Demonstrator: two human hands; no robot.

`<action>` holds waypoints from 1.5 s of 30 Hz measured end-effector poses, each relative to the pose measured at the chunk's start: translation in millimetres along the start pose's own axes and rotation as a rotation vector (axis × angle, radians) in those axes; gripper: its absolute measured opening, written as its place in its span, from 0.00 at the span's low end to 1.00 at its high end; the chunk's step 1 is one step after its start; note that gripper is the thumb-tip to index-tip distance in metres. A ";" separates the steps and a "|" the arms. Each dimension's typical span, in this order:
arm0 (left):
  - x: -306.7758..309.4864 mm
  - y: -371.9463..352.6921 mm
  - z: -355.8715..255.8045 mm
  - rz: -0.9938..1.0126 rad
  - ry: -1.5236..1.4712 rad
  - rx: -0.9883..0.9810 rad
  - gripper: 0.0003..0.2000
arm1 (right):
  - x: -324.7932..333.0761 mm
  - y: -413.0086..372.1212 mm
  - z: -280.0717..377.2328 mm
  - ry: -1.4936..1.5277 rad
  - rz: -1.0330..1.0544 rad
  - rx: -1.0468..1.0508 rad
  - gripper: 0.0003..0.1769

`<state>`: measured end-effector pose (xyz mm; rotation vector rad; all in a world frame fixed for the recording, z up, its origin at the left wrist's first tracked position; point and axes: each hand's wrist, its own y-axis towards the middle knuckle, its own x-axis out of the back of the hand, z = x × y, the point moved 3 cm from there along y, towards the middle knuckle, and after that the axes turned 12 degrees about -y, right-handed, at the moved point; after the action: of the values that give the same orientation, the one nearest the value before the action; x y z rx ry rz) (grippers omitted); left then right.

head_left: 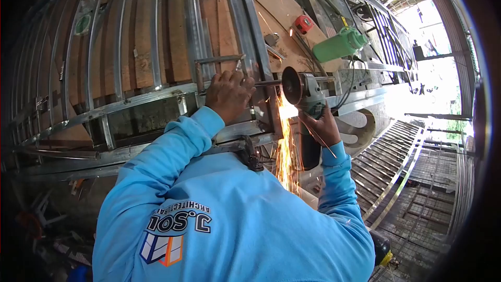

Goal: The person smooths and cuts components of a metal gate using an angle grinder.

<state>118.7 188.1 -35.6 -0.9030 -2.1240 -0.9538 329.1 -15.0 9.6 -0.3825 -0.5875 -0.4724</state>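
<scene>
My right hand [322, 127] is wrapped around an angle grinder [312, 94], whose round disc [293, 86] stands upright, facing left. Bright orange sparks [286, 151] stream from beneath the disc toward my body. My left hand [229, 95] lies with curled fingers over a thin metal bar [267, 83], which runs right from it toward the disc. Beside that hand, a small square-cornered metal piece [219, 59] rests on the steel frame. A dark clamp [251, 154] sits at the frame's near edge. The disc's exact contact point is lost in glare.
A barred metal frame [121, 36] spreads over the left side. Beyond the grinder lie a green bottle [340, 45] and a red tape measure [303, 24]. A cord [348, 86] loops behind the grinder. Another barred panel [394, 162] stands at right.
</scene>
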 end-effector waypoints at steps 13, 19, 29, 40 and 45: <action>15.8 33.1 32.5 -0.109 0.073 0.220 0.18 | 17.3 -21.1 20.6 -0.078 -0.072 -0.021 0.32; 9.5 38.1 28.4 -0.056 0.103 0.311 0.22 | 16.4 -16.6 21.3 0.010 -0.056 -0.030 0.35; 11.3 34.9 29.8 -0.051 0.075 0.266 0.29 | 2.3 -9.9 8.4 -0.018 -0.015 -0.084 0.36; 14.7 32.1 19.7 0.010 0.174 0.134 0.46 | -7.5 -9.1 4.5 0.158 0.021 -0.048 0.37; 15.0 33.2 17.5 0.084 0.194 0.141 0.54 | -9.4 -10.4 -4.7 0.088 -0.033 -0.056 0.37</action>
<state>131.6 223.7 -21.4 -0.7895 -1.9465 -0.8046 318.9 -22.9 2.4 -0.4034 -0.4963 -0.5353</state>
